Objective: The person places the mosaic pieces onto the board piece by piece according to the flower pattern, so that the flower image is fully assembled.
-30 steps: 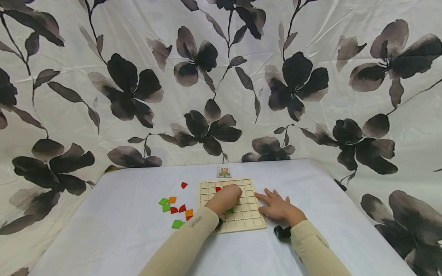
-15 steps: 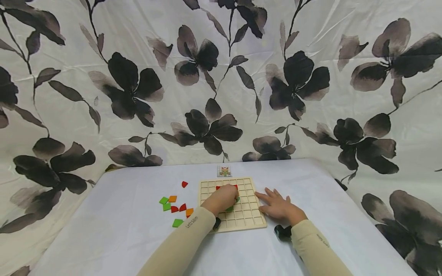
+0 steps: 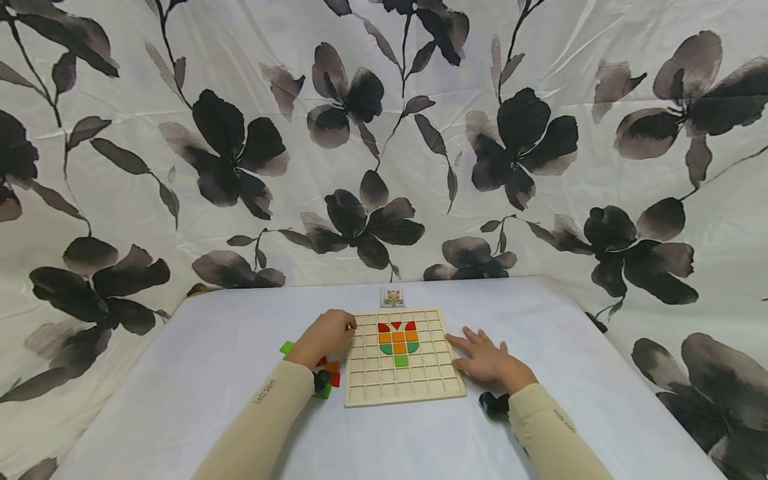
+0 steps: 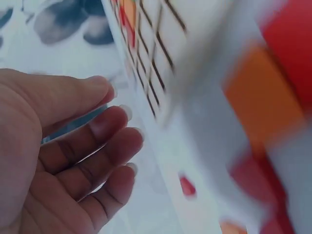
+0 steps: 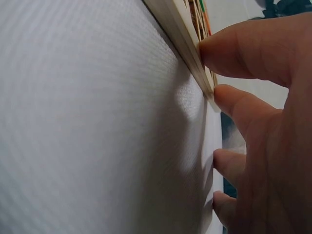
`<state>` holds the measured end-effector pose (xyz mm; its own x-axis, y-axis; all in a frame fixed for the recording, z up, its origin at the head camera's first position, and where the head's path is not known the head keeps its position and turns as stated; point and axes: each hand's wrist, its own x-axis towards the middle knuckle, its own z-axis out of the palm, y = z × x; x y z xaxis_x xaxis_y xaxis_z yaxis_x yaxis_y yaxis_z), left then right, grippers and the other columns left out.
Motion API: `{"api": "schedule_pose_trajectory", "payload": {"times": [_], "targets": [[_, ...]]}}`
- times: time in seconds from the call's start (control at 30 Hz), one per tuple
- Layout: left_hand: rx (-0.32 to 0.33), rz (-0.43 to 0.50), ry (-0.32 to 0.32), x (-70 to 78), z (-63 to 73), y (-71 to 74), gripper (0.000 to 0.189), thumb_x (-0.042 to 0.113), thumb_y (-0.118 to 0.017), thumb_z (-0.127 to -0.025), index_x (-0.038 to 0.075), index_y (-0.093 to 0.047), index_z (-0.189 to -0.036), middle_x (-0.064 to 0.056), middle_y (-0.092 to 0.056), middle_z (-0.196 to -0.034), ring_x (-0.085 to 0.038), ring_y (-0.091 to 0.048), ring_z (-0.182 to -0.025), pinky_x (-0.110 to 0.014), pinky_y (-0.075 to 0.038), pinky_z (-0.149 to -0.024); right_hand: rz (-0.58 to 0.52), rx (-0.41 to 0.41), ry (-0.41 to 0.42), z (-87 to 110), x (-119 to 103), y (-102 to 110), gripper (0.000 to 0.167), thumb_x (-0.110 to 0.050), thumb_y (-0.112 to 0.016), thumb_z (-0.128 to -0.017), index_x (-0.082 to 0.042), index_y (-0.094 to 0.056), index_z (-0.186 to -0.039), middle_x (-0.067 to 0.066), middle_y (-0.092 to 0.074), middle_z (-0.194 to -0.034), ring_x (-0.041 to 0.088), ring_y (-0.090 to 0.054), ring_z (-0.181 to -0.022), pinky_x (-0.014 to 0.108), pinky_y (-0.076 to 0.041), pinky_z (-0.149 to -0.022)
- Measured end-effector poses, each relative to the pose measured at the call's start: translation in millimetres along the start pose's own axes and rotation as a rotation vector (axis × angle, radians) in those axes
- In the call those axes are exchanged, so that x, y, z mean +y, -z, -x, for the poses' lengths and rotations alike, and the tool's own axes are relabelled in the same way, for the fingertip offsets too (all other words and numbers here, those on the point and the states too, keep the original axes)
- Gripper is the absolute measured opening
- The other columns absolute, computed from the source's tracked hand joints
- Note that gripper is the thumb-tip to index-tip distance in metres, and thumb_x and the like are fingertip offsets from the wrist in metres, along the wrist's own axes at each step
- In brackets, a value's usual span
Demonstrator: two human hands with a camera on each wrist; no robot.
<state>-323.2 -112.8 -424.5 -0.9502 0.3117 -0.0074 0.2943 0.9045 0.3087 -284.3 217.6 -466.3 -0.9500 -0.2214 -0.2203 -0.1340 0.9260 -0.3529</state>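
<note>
So from the head view, a square wooden grid board (image 3: 366,393) lies flat on the white table (image 3: 168,400), with a block of set-in tiles (image 3: 399,337) in its upper middle: red along the top, orange below, then green flanking an orange one, and a green square at the bottom. The left hand (image 3: 327,337) is just beside the board's left edge, over some loose tiles (image 3: 332,367) partly hidden by the wrist. The right hand (image 3: 485,363) is spread at the opposite edge. A small picture card (image 3: 393,298) sits past the far side, floral fabric (image 3: 354,220) behind. Left wrist view: fingers loosely bent and released, thumb near the index fingertip, with a blurry orange tile (image 4: 263,92) and red ones off to the side. Right wrist view: fingers spread and relaxed, not clenched, thumb and index fingertip touching the board's side.
</note>
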Motion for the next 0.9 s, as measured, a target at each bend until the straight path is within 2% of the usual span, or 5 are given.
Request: {"api": "schedule_pose_trajectory", "payload": {"times": [0.23,0.37,0.6,0.73,0.9], "targets": [[-0.035,-0.024,0.059,-36.3,9.4,9.7,0.017,0.012,-0.059,-0.094,0.008,-0.07,-0.107,-0.006,-0.068,-0.1,-0.018,-0.057,-0.086,-0.04,-0.051,-0.09,-0.027,-0.004,0.0,1.3,0.5,-2.2,0.059,-0.041,-0.051,-0.093,-0.029,-0.037,-0.149,0.014,-0.02,-0.161,0.047,-0.011,-0.147,0.078,-0.004,-0.106],[-0.078,0.016,0.088,-50.5,15.9,11.7,0.018,0.008,-0.06,-0.091,0.007,-0.071,-0.105,-0.005,-0.066,-0.096,-0.019,-0.055,-0.085,-0.04,-0.052,-0.088,-0.033,0.001,0.0,1.8,0.6,-3.5,0.058,-0.04,-0.052,-0.093,-0.028,-0.039,-0.149,0.014,-0.021,-0.161,0.047,-0.011,-0.147,0.078,-0.004,-0.106],[-0.105,0.029,0.127,-71.8,26.1,16.9,0.019,0.009,-0.06,-0.091,0.007,-0.069,-0.108,-0.005,-0.063,-0.095,-0.02,-0.053,-0.084,-0.04,-0.052,-0.087,-0.015,0.017,-0.008,-0.1,0.8,-3.5,0.059,-0.042,-0.052,-0.093,-0.029,-0.038,-0.148,0.013,-0.021,-0.161,0.046,-0.012,-0.147,0.078,-0.005,-0.106],[-0.121,0.021,0.128,-83.1,30.4,18.2,0.017,0.008,-0.061,-0.091,0.006,-0.069,-0.106,-0.007,-0.064,-0.097,-0.022,-0.056,-0.089,-0.044,-0.051,-0.091,-0.009,0.018,-0.008,-0.3,0.4,-3.0,0.059,-0.042,-0.052,-0.093,-0.028,-0.039,-0.148,0.013,-0.022,-0.161,0.046,-0.013,-0.147,0.078,-0.005,-0.106],[-0.123,0.008,0.145,-91.8,33.5,19.5,0.02,0.007,-0.062,-0.091,0.006,-0.069,-0.109,-0.012,-0.065,-0.109,-0.028,-0.058,-0.103,-0.049,-0.047,-0.099,-0.014,0.018,-0.004,-0.3,-0.3,-1.6,0.059,-0.041,-0.052,-0.093,-0.028,-0.039,-0.148,0.014,-0.022,-0.16,0.046,-0.013,-0.147,0.078,-0.005,-0.106]]}}
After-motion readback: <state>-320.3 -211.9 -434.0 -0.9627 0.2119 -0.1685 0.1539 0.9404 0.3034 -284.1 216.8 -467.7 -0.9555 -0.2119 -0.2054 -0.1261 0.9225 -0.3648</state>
